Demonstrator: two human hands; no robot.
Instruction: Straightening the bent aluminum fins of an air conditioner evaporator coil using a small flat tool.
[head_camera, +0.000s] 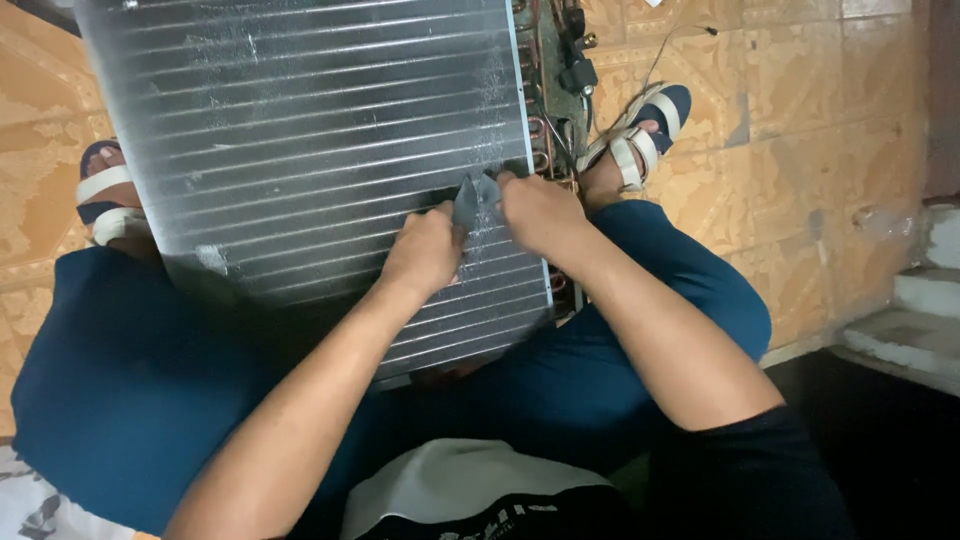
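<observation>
Right hand (545, 212), left hand (425, 252), pinching grey tool (474, 200)

The finned coil panel (310, 130) is bare above both hands, so there is free room upward. On its right edge the copper tubes and wires (555, 110) block the way (very close to the right hand (540, 212)). The knees close both sides.
</observation>
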